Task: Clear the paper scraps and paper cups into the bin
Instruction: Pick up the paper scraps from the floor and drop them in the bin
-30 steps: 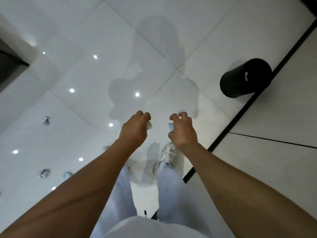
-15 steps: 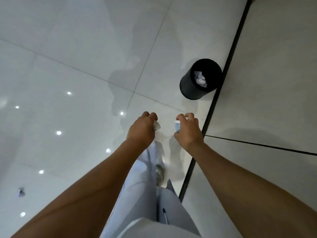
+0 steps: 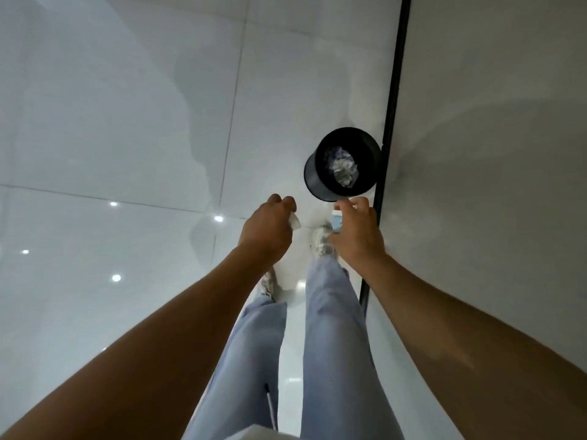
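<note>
Blk bin point(image 3: 313, 177), blue cup point(image 3: 336, 221), white floor point(image 3: 127, 122).

The floor point(image 3: 127, 122) was of large glossy white tiles with thin grey joints, and small ceiling lights were reflected in it at the left. A black strip point(image 3: 392, 106) ran along it on the right, with a duller grey surface beyond. A round black bin point(image 3: 313, 176) stood upright on the tiles, just beside the strip. Two white sneakers point(image 3: 322, 246) stood on the floor near the bin.

Each hand point(image 3: 266, 230) point(image 3: 357, 231) grips paper near the bin point(image 3: 313, 176).
</note>
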